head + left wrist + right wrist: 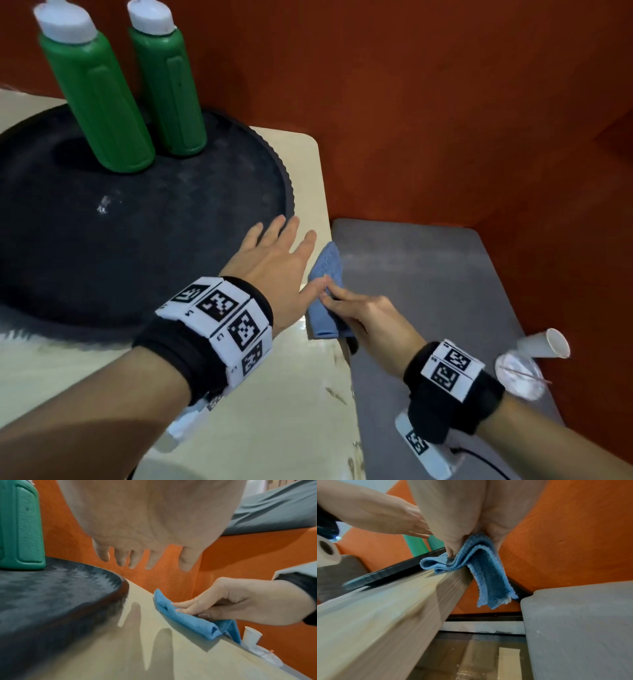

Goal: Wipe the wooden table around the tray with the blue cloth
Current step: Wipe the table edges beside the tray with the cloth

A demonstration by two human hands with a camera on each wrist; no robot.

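A folded blue cloth [325, 294] lies over the right edge of the pale wooden table [281, 394], part of it hanging down the side [491, 582]. My right hand [356, 315] grips the cloth [187, 619] with fingers on top and thumb underneath at the table's edge. My left hand [274, 253] hovers open with spread fingers above the table, just left of the cloth, by the rim of the round black tray [277, 171]. The left hand [147, 558] holds nothing.
Two green bottles [99, 99] with white caps stand at the back of the tray. A grey cushioned seat [428, 291] lies lower to the right, carrying a white paper cup [548, 346] and a clear lid [520, 373]. An orange wall [428, 102] closes the back.
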